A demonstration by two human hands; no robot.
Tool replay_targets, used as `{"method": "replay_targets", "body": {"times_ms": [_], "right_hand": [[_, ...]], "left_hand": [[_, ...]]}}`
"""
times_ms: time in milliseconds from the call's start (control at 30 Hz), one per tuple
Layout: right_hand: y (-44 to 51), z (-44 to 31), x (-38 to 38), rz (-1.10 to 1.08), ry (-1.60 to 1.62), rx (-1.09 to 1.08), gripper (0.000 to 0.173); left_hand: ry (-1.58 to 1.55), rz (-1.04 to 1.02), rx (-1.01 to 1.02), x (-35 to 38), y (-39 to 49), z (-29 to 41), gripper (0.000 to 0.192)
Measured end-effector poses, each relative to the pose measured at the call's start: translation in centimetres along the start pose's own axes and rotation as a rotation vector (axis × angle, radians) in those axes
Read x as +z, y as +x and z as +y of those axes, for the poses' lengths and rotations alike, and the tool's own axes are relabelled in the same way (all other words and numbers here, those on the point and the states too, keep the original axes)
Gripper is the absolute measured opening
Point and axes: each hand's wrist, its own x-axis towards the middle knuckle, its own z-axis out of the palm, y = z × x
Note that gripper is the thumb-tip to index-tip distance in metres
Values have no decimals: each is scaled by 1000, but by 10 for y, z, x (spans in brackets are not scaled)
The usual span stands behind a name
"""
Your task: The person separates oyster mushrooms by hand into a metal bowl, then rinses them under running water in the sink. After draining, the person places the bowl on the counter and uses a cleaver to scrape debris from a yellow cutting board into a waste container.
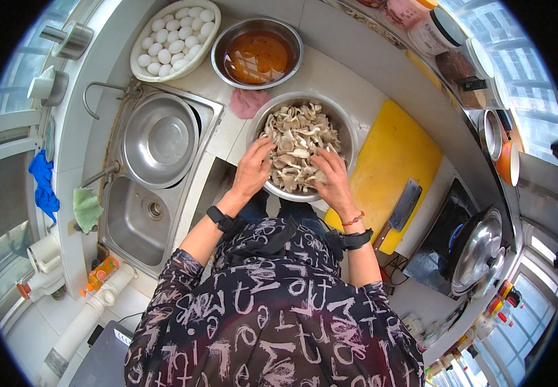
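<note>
A steel bowl (pixel 351 130) stands at the counter's front edge before me, heaped with torn oyster mushrooms (pixel 298 140). My left hand (pixel 254 167) rests at the heap's left side, fingertips touching the mushrooms, with a black watch on that wrist. On the right side of the heap, my right hand (pixel 331 179) lies with its fingers spread over the mushrooms. A red bracelet and a black band circle the right wrist. Neither hand is closed around anything that I can see; the undersides of the fingers are hidden.
To the right, a cleaver (pixel 402 208) lies on a yellow cutting board (pixel 390 145), near a lidded wok (pixel 477 256) on a stove. Behind the mushrooms are a bowl of reddish-brown liquid (pixel 259 58), a pink cloth (pixel 249 102) and a basket of eggs (pixel 136 53). A double sink (pixel 134 225) is left.
</note>
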Motion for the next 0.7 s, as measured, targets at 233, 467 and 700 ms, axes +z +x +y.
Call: {"method": "replay_targets", "body": {"times_ms": [233,467,700], "right_hand": [[-14,2,-14,149,500,324,60],[-22,14,1,297,583,424,47],[-17,6,23,301,713,643,55]], "left_hand": [[-85,42,-97,-20,-5,2,37],[-272,55,-165,-26,-7,-6,34],[-295,37,-210,-39,-12,-19,34]]}}
